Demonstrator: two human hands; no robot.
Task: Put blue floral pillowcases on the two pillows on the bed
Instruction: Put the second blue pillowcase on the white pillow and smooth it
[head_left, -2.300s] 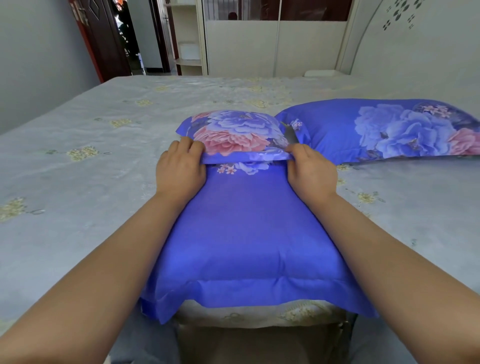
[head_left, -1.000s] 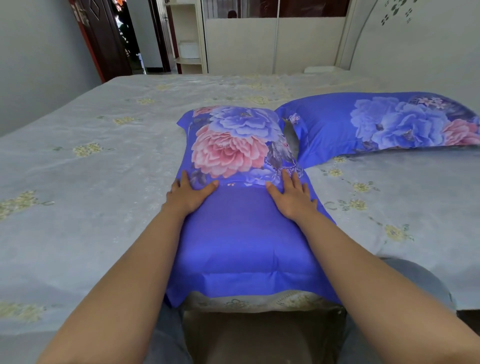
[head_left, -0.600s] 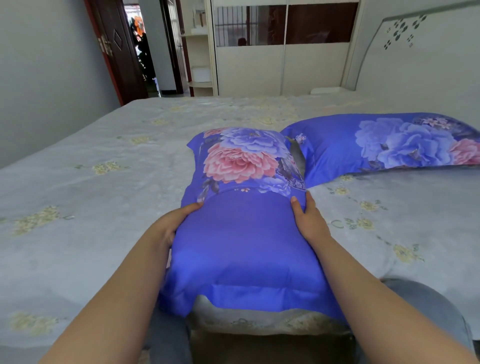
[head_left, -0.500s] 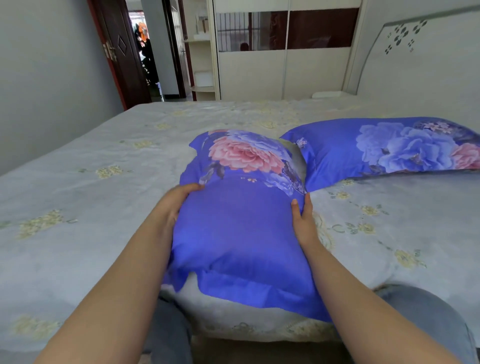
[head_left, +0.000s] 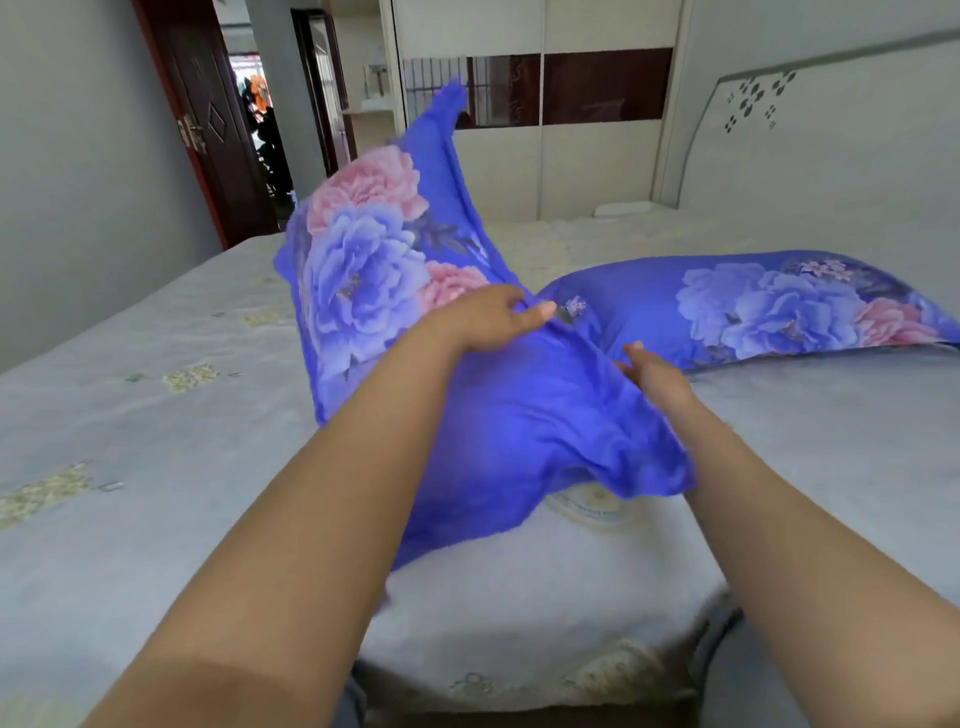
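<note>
A pillow in a blue floral pillowcase (head_left: 374, 270) is raised off the bed (head_left: 156, 415), tilted up on end with its flower print facing left and its plain blue end hanging toward me. My left hand (head_left: 488, 319) grips its upper edge between thumb and fingers. Low on its right side, my right hand (head_left: 649, 376) holds it with the fingers tucked behind the fabric, partly hidden. A second pillow in the same blue floral case (head_left: 753, 306) lies flat at the right, near the headboard (head_left: 831, 130).
The grey bedspread with pale yellow flowers spreads wide to the left and right. A white wardrobe with a dark band (head_left: 571, 130) stands beyond the bed. A dark red door (head_left: 208, 130) is open at the back left. My knee shows at bottom right.
The pillow lay flat under both palms; it has since been lifted and swung up and to the left. My hands moved from its top to its sides and now hold it.
</note>
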